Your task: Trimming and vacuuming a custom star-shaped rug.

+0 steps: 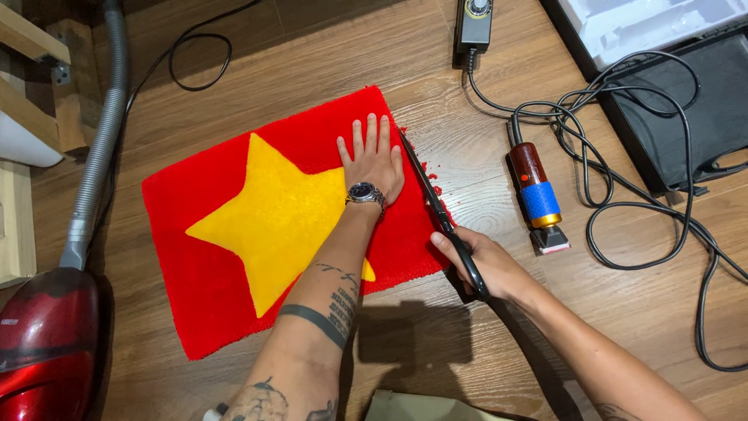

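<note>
While the left hand [374,160] lies flat and open, fingers spread, on the rug [234,304], the right hand [479,261] is closed around the handles of black scissors [436,206]. The scissors' blades run along the rug's right edge, just beside the left hand's little finger, with their tip near the rug's upper right corner. Red fluff [432,181] lies scattered on the floor [436,101] next to the blades. The rug is red with a yellow star [269,218] in its middle and lies on the wooden floor; the left wrist, wearing a watch [365,193], rests over one point of the star. To the right of the scissors, well apart from the rug, lies an electric trimmer [538,195] with a brown and blue body, its black cable [623,210] looping across the floor to a small black control box [474,23] at the top. A black case [701,117] sits at the upper right. At the far left, a red vacuum cleaner [47,343] stands with its grey hose [101,140] running upward.
</note>
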